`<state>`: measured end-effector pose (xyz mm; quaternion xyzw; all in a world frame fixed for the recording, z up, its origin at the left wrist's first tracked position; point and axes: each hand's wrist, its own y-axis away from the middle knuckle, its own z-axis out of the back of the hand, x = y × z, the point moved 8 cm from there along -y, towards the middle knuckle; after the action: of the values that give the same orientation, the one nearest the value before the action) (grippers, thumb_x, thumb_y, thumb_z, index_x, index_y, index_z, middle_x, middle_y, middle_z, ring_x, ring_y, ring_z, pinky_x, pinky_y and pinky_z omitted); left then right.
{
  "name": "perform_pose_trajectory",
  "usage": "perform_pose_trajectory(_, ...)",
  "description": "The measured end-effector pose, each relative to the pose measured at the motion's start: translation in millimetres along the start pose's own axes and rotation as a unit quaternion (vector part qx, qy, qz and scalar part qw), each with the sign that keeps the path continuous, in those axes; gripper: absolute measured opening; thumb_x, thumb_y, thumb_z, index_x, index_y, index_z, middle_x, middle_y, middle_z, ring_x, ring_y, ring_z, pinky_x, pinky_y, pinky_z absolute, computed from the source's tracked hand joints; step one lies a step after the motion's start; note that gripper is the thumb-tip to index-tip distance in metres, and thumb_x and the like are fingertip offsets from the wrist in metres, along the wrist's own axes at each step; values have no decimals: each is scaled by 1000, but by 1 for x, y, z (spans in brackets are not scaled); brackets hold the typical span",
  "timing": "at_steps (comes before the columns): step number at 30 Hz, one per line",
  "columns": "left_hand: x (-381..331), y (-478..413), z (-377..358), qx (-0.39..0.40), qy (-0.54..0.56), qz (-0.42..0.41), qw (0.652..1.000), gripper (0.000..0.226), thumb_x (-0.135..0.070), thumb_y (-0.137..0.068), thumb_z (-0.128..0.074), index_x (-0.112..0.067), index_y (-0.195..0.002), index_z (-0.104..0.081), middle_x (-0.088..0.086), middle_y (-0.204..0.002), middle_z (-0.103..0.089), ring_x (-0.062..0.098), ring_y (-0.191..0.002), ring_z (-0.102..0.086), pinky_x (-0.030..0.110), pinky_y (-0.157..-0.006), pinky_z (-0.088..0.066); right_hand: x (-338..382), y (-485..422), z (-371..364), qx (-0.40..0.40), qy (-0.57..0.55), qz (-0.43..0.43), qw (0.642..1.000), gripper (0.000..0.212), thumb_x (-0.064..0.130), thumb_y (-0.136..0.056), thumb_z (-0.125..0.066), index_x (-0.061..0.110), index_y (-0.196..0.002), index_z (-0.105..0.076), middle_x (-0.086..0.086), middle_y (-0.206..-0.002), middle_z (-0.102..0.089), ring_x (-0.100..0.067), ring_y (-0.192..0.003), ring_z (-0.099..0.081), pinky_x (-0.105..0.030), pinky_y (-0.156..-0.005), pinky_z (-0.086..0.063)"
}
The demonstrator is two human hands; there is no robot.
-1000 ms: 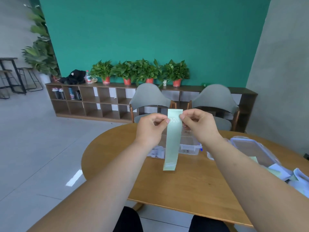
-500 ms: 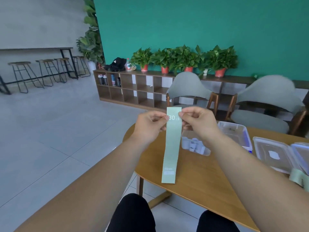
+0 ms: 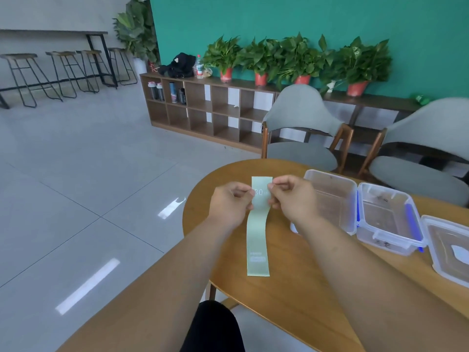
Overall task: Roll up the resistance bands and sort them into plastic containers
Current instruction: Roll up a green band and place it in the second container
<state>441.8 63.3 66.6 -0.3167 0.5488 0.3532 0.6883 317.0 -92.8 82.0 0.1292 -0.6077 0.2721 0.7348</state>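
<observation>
As the person sits with a dark-clothed knee at the bottom edge, two bare forearms reach forward over a round wooden table. The left hand and the right hand are held close together, each pinching one side edge of a pale green resistance band near its top between thumb and curled fingers. The band hangs flat and unrolled between the hands, with "30" printed near the top, and its lower end shows in front of the tabletop; whether it touches the wood cannot be told. To the right, three clear plastic containers stand in a row on the table: the first container just beside the right hand, the second container with blue latches touching it, and the third container at the right edge. Beyond the table stand two grey chairs. Farther back, a low wooden shelf carries potted plants against a green wall, with bar stools at far left.
</observation>
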Motion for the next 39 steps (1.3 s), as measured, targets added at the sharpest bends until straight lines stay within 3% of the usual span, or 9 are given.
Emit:
perform_pose_trajectory(3,21,-16,-7,-14,5,14,1000,11,-21,-100,-70,-26,-109,-74,-10,-90,-76,10,-86,-77,39,-90,-62,-19,-12,-13,-9,23,10,1000,17,18,-99,-68,18,-117,-71,4,-99,-77,-13,-82,-78,-31,-85,-60)
perform_pose_trajectory(6,43,-22,-10,-13,-44,32,998,33,-20,-101,-67,-23,-134,-67,-14,-116,-74,9,-105,-70,22,-88,-51,-31,-12,-26,17,147,44,988,41,19,-101,-63,22,-142,-60,10,-128,-71,-9,-109,-71,-23,-94,-48)
perform_pose_trajectory(9,61,-17,-8,-17,-91,46,995,42,-22,-103,-64,-25,-144,-59,-12,-130,-67,7,-105,-64,11,-72,-41,-52,0,-38,58,141,47,987,46,15,-102,-61,19,-148,-54,7,-139,-65,-8,-117,-68,-25,-101,-50)
perform_pose_trajectory(12,72,-9,-3,-21,-118,41,992,44,-22,-104,-63,-25,-147,-55,-12,-136,-65,7,-111,-64,13,-77,-43,-71,11,-43,79,123,40,988,48,13,-100,-63,16,-148,-54,3,-139,-65,-9,-120,-67,-32,-105,-54)
perform_pose_trajectory(19,75,25,-8,24,-262,-47,964,44,-15,-103,-57,-23,-146,-57,-12,-121,-70,10,-112,-63,29,-98,-55,-90,36,-34,70,255,58,963,40,16,-97,-66,22,-136,-65,6,-126,-69,-8,-109,-66,-25,-93,-53)
perform_pose_trajectory(23,71,46,-18,46,-294,-98,950,40,-16,-103,-57,-23,-142,-62,-8,-124,-70,16,-115,-62,32,-97,-54,-88,58,-30,57,325,95,939,38,19,-95,-65,20,-132,-68,1,-118,-69,-17,-104,-66,-32,-87,-54)
perform_pose_trajectory(28,67,64,-30,73,-282,-116,949,44,-13,-102,-56,-20,-146,-59,-5,-133,-69,12,-113,-66,28,-96,-56,-89,74,-31,63,319,98,940,40,15,-95,-63,18,-134,-67,-4,-117,-67,-21,-106,-64,-33,-92,-51)
perform_pose_trajectory(32,63,79,-29,73,-265,-136,952,45,-9,-99,-56,-26,-140,-63,-13,-123,-71,8,-104,-65,30,-91,-57,-91,84,-18,58,299,87,948,40,17,-95,-65,19,-135,-66,1,-122,-68,-16,-106,-66,-32,-91,-54)
perform_pose_trajectory(39,75,108,-22,64,-325,-164,929,45,-26,-100,-62,-30,-145,-58,-16,-137,-64,14,-127,-46,36,-107,-42,-93,121,-1,69,281,125,949,36,19,-93,-70,26,-128,-69,10,-115,-64,-5,-91,-63,-24,-85,-52)
